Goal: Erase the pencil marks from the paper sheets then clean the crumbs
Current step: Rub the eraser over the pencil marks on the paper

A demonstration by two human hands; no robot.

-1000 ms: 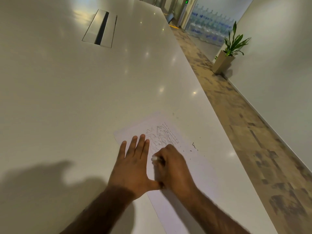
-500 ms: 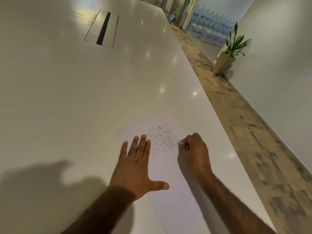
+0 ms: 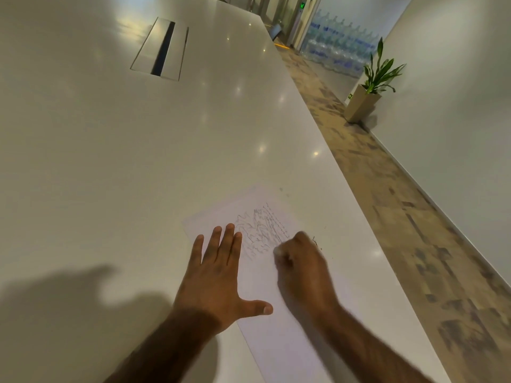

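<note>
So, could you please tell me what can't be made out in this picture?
- Eraser: head view, hidden inside the blurred right hand; only a pale tip shows.
- Paper: near end cut off by the bottom edge; part lies under the left hand.
- Pencil marks: too faint to read.
- Crumbs: tiny specks beside the right hand, uncountable.

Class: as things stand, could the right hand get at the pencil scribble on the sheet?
Probably yes. The right hand sits right beside the pencil scribble with bare paper between them; the left hand lies flat to the other side.
</note>
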